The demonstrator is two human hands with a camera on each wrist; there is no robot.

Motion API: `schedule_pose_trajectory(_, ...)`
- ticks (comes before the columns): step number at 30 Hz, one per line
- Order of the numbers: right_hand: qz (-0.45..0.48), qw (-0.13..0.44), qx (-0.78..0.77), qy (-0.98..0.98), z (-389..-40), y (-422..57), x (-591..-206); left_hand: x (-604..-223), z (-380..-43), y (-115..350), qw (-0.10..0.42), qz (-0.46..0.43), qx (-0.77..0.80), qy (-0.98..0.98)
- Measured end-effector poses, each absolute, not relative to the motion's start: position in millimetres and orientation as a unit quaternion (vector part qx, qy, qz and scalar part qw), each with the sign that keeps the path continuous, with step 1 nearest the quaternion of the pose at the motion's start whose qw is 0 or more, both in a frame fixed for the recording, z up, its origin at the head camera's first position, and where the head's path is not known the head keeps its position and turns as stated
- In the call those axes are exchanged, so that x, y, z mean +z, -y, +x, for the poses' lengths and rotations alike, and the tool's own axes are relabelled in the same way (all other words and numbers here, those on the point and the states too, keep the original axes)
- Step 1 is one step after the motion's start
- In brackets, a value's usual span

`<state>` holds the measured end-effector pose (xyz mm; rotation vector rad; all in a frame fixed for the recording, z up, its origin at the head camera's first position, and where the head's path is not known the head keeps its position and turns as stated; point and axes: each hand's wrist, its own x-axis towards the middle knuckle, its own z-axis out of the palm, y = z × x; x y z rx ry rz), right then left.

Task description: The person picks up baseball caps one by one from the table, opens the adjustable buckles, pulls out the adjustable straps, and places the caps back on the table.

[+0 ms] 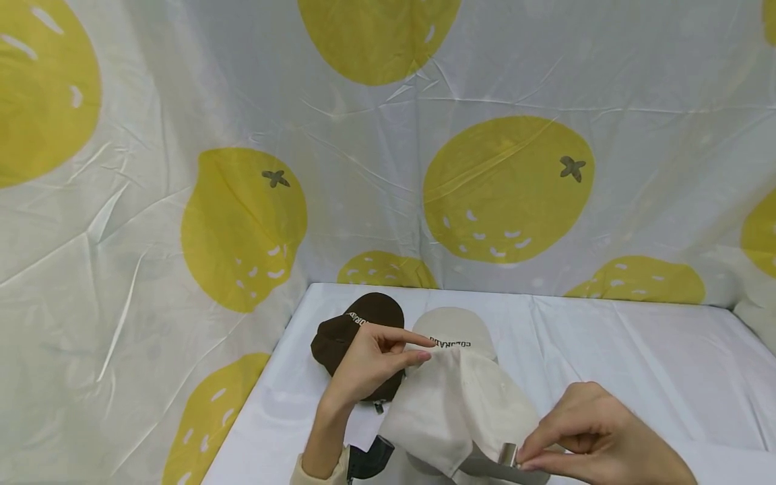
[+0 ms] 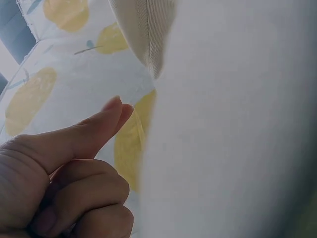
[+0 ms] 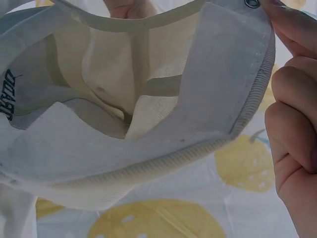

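Observation:
A cream baseball cap (image 1: 433, 411) hangs between my hands in the head view. My left hand (image 1: 366, 360) pinches its upper edge between thumb and index finger. In the left wrist view that hand's (image 2: 79, 173) other fingers are curled, beside blurred pale fabric. At the cap's lower right, my right hand (image 1: 606, 434) pinches the strap end by a metal clasp (image 1: 508, 454). The right wrist view looks into the cap's underside, with its sweatband (image 3: 223, 74) showing. Behind stands another cream cap (image 1: 455, 323) lettered COLORADO.
A dark brown cap (image 1: 378, 310) sits left of the cream caps, partly hidden by my left hand. All are over a white-covered table (image 1: 618, 357). White cloth (image 1: 364, 121) printed with yellow lemons hangs behind and at the left.

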<state>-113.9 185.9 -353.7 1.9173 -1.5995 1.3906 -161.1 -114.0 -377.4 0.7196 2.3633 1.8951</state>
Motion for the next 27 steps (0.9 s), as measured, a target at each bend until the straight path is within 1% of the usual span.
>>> schedule_pose_trajectory(14, 0.682, 0.091, 0.473, 0.549, -113, -186, -354, -389, -169, 99, 0.034, 0.219, 0.595, -0.772)
schedule_pose_trajectory(20, 0.683, 0.08, 0.466, 0.557, -111, -185, -353, -392, -171, 93, 0.021, 0.223, 0.599, -0.769)
schedule_pose_trajectory(27, 0.675, 0.035, 0.456, 0.579, -111, -187, -360, -392, -170, 88, 0.011, 0.228, 0.613, -0.756)
